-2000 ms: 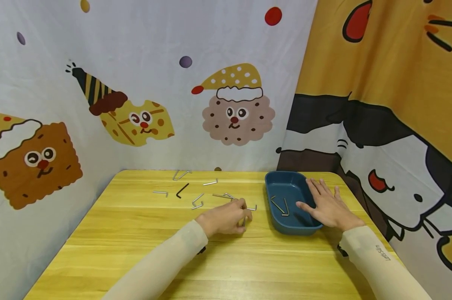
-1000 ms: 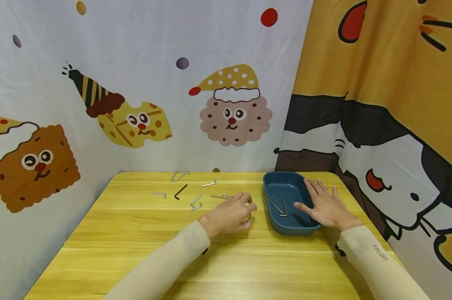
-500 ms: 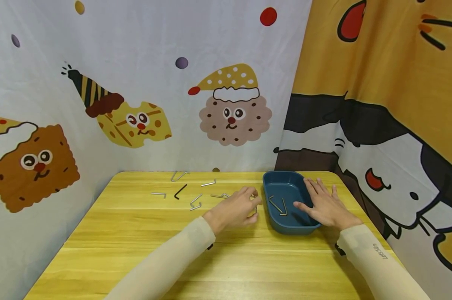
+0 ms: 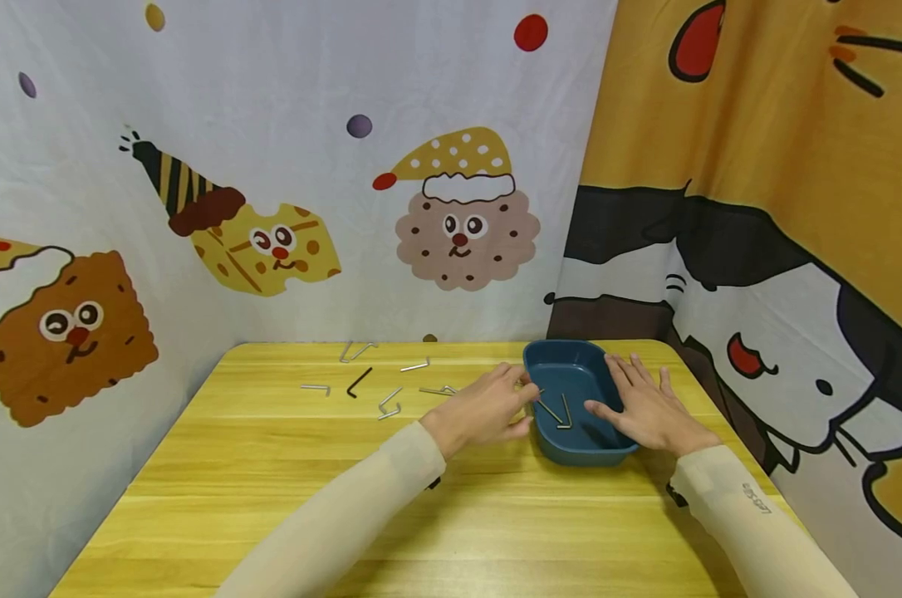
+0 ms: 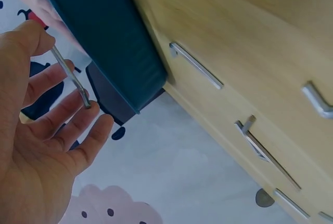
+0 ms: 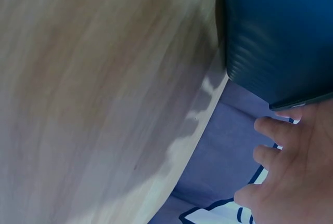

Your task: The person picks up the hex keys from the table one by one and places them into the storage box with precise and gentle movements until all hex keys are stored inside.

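My left hand (image 4: 488, 407) is at the near-left rim of a dark blue plastic box (image 4: 571, 378). In the left wrist view, it pinches a silver hex key (image 5: 67, 68) between thumb and fingertips, the short bent end pointing down past the fingers. The right hand (image 4: 656, 411) rests with fingers spread on the box's right rim, thumb reaching over the inside. Two hex keys (image 4: 565, 426) lie in the box. From the right wrist camera, that hand's fingers show beside the box's outer wall (image 6: 281, 37).
On the wooden table (image 4: 272, 498), left of the box, several silver hex keys (image 4: 415, 365) lie scattered, with a black hex key (image 4: 359, 382) among them. A printed curtain (image 4: 286, 149) hangs behind the table's far edge, and another runs along the right.
My left hand has moved right from the scattered keys to the box's left rim, carrying a hex key. The right hand stays on the box rim.
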Demonstrator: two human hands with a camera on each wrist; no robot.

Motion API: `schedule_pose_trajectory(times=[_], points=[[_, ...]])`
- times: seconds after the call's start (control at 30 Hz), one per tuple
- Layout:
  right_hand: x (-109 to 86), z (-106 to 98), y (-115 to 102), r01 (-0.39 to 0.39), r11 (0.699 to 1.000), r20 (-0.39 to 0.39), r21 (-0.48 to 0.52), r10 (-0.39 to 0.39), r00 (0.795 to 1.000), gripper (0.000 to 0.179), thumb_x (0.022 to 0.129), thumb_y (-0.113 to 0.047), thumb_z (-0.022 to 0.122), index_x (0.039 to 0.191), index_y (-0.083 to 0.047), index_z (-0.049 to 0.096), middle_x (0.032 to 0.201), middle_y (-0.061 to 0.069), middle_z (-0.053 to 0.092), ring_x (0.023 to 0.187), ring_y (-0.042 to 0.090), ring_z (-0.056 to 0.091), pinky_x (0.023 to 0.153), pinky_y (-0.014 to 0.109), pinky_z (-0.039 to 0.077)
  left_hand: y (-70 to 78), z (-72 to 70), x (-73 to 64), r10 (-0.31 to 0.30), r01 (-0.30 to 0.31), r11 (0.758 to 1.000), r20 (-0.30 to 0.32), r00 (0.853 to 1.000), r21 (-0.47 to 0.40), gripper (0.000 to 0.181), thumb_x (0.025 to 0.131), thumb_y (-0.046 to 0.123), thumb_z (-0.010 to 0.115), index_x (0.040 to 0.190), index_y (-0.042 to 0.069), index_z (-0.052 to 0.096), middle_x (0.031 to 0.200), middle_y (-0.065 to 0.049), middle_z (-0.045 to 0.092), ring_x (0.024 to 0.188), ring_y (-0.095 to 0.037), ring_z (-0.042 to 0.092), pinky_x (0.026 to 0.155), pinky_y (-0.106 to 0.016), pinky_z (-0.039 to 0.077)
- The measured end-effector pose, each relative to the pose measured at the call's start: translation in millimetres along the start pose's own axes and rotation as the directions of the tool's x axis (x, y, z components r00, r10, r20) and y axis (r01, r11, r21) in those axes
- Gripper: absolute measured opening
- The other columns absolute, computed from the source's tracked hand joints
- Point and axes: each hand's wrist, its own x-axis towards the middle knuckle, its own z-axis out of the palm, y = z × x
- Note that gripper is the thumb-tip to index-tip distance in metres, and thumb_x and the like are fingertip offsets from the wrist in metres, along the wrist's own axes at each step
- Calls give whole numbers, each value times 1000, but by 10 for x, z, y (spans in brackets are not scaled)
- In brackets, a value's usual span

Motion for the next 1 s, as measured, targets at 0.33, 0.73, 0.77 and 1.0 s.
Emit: schedule_pose_trajectory(times=[0.33, 0.73, 0.77, 1.0], points=[[15, 8, -5, 0, 1000, 0, -10, 0, 1000, 110, 114, -71, 60, 186, -1, 18, 192, 32, 21, 178, 62, 11, 136, 92, 0, 106, -14, 242, 53, -55, 998, 36, 998, 36, 39, 119, 37, 67, 150, 16, 73, 147, -6, 71, 125, -20, 69, 109, -27, 61], [11, 3, 1, 9, 1000, 10, -3, -9, 1000, 110, 114, -72, 59, 186, 0, 16, 192, 32, 20, 178, 63, 10, 135, 93, -1, 256, -19, 571, 30, -42, 997, 171, 985, 62, 46, 119, 45, 67, 158, 20, 67, 150, -4, 70, 126, -19, 69, 107, -28, 64], [11, -3, 3, 9, 1000, 12, 0, -9, 1000, 110, 114, -72, 59, 186, 0, 16, 192, 32, 20, 178, 63, 9, 135, 93, -2, 262, -18, 600, 27, -39, 997, 179, 983, 64, 46, 119, 45, 67, 158, 21, 67, 150, -4, 70, 126, -18, 69, 107, -28, 64], [8, -27, -5, 12, 1000, 21, 7, -12, 1000, 112, 114, -73, 59, 186, -1, 15, 192, 32, 19, 178, 63, 8, 134, 93, -3, 311, -27, 800, 17, -40, 995, 231, 973, 94, 48, 118, 46, 68, 159, 21, 66, 155, -4, 69, 133, -20, 71, 111, -33, 66]])
